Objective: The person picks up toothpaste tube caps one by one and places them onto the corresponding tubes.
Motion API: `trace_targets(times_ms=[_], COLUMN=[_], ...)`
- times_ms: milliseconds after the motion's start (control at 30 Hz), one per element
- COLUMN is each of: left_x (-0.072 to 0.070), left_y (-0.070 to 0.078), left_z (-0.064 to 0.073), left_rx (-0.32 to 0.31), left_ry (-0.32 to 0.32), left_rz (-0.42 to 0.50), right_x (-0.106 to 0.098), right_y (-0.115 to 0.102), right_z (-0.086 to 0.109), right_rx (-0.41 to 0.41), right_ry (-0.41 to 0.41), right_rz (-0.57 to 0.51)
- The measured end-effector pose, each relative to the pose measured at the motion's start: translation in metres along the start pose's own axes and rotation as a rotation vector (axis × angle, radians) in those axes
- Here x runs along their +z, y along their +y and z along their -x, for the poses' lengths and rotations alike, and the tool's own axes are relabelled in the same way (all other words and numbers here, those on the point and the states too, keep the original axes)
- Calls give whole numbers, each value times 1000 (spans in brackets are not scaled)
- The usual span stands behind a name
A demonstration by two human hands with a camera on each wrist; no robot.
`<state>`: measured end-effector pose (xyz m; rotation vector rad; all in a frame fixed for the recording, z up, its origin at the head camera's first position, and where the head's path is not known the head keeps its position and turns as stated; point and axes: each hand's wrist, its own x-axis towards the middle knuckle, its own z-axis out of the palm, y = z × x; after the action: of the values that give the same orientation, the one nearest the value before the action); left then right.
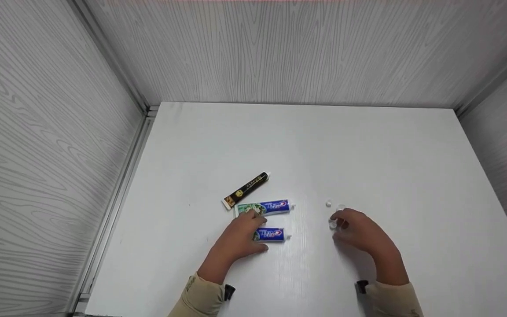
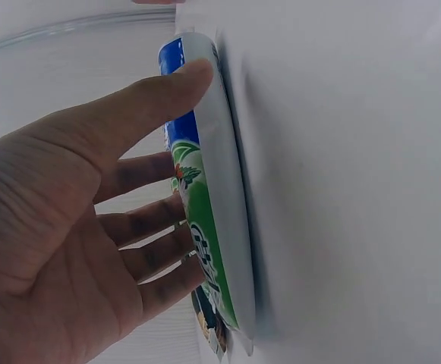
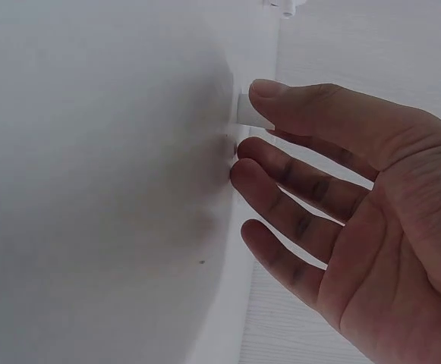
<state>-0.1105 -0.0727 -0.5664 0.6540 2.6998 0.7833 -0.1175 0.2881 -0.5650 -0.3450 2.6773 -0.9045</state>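
My left hand (image 1: 240, 235) reaches over a blue-and-green toothpaste tube (image 1: 272, 234) lying on the table. Its thumb is along one side and its spread fingers are along the other; the palm hides the tube's tail in the head view. Beyond it lies a matching toothpaste tube (image 1: 276, 206), partly under the fingers. Over on the right, my right hand (image 1: 363, 231) is low above the table with loosely bent fingers. A small white cap (image 1: 332, 225) stands between its parted thumb and index fingertip; in the right wrist view the thumb overlaps the cap (image 3: 252, 112).
A black-and-gold toothpaste tube (image 1: 247, 190) lies slanted behind the other two. Another small white cap (image 1: 328, 203) and a pale cap (image 1: 340, 207) sit just beyond the right hand. Grey wood-grain panels (image 1: 280, 53) wall the white table (image 1: 368, 154) at the back and sides.
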Motion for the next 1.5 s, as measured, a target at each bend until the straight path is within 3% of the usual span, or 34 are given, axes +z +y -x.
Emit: trace_targets(times_ms=[200, 567, 867, 1100, 1300, 1500], left_x=[2, 7, 7, 8, 4, 3], left_y=[1, -1, 1, 3, 8, 11], left_z=[-2, -5, -4, -2, -1, -2], left_rx=[-41, 33, 9, 45, 35, 89], left_ry=[-46, -3, -43, -18, -10, 24], left_rz=[-27, -113, -106, -159, -127, -134], right_x=[3, 5, 7, 6, 7, 7], right_y=[-2, -3, -6, -9, -13, -15], right_z=[-3, -6, -5, -3, -2, 0], right_rx=[13, -23, -31, -94, -147, -154], right_ry=[-8, -11, 18, 47, 71, 81], right_rz=[-15, 4, 15, 2, -18, -31])
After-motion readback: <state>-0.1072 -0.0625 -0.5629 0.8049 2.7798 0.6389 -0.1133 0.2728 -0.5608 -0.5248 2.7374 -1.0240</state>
